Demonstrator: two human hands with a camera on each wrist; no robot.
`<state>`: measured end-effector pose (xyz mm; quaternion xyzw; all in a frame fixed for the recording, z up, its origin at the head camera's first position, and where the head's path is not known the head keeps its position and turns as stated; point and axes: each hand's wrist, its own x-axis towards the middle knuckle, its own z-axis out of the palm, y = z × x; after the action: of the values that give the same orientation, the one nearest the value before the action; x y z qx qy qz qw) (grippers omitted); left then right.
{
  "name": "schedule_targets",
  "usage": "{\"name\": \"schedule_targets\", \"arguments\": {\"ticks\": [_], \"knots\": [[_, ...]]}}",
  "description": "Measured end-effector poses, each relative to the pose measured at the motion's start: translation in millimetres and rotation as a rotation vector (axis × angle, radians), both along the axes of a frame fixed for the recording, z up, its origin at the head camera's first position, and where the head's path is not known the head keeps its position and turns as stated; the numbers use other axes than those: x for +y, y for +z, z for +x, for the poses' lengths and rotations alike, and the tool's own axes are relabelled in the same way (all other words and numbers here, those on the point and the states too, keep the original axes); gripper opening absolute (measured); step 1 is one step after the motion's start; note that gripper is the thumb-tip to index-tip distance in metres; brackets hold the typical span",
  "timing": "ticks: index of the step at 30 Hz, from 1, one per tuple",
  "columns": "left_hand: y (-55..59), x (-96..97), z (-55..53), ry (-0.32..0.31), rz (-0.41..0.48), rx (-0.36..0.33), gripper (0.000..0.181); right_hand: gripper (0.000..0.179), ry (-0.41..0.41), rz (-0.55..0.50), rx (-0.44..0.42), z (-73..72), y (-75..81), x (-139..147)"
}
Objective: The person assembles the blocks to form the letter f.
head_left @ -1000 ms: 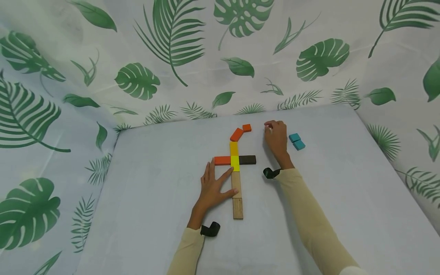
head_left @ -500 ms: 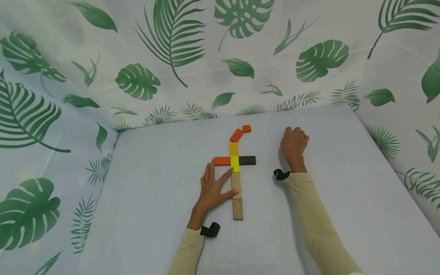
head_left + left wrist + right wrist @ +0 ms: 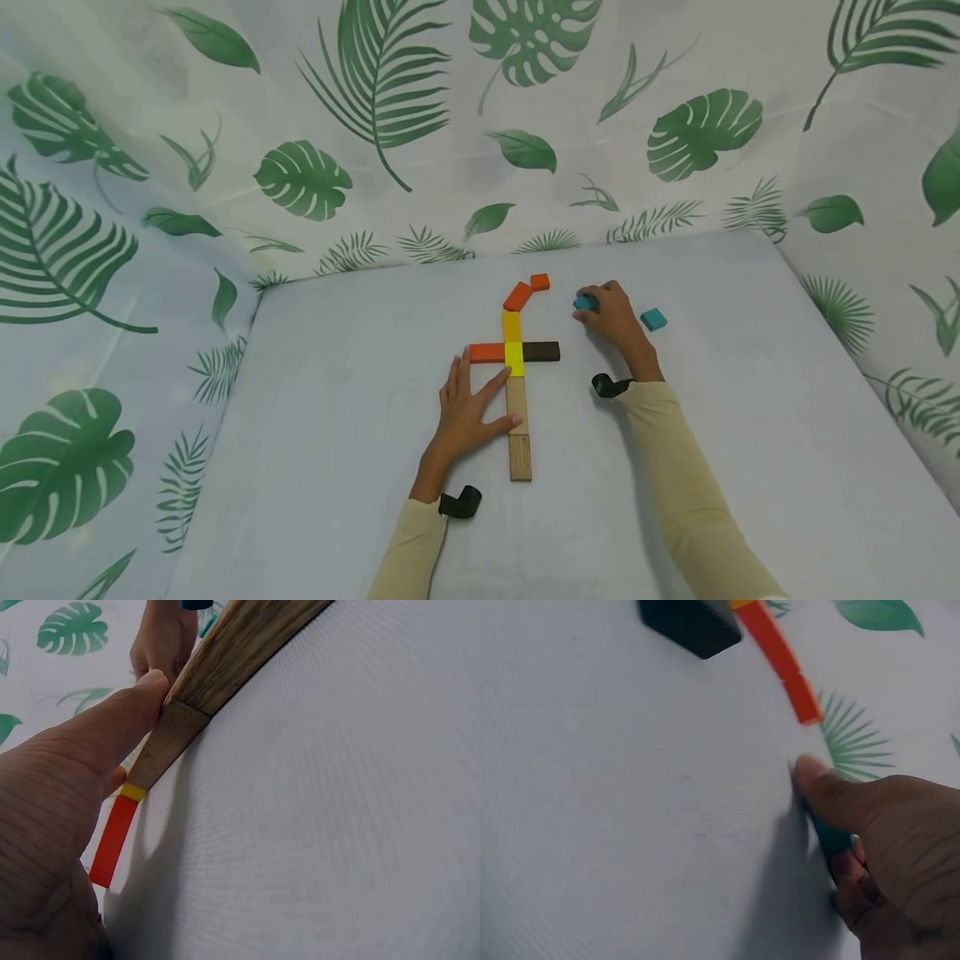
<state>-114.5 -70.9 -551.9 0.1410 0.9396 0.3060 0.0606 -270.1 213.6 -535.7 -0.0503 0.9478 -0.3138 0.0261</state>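
With thumb and fingers my right hand (image 3: 617, 317) pinches a teal block (image 3: 586, 302), whose side also shows in the right wrist view. A second teal block (image 3: 654, 319) lies on the table to that hand's right. My left hand (image 3: 463, 417) rests spread beside a row of blocks, its thumb on a light wood block (image 3: 517, 404) and a fingertip at the bright yellow block (image 3: 513, 359). A red-orange block (image 3: 487, 352) and a dark block (image 3: 542, 351) extend to either side of the yellow one. Below stands a browner wood block (image 3: 521, 457).
Beyond the bright yellow block the row goes on with an amber block (image 3: 512, 327), a tilted orange block (image 3: 518, 296) and a small orange block (image 3: 540, 282). All lie flat on the white-covered table (image 3: 337, 467). A leaf-print cloth (image 3: 420, 117) hangs behind.
My right hand went right to the two teal blocks, took one, and has come back left with it towards the small orange block. My left hand has stayed in place.
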Motion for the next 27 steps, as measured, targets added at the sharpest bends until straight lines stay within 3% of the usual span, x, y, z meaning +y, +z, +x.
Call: {"name": "schedule_targets", "arguments": {"ticks": [6,11,20,27], "knots": [[-2.4,0.5,-0.4,0.003,-0.018,0.006,0.076,0.043,-0.086,-0.067,0.084,-1.8,-8.5,0],[-2.8,2.2,-0.8,-0.003,-0.029,0.002,0.076,0.038,-0.105,-0.098,0.116,-4.0,-11.9,1],[-1.3,1.7,-0.8,-0.004,-0.010,0.030,0.076,0.044,-0.163,-0.048,0.148,-10.2,-11.8,-17],[0.0,-1.1,-1.4,0.005,-0.023,0.022,0.076,0.039,-0.182,-0.011,0.125,-19.4,-13.7,-27]]}}
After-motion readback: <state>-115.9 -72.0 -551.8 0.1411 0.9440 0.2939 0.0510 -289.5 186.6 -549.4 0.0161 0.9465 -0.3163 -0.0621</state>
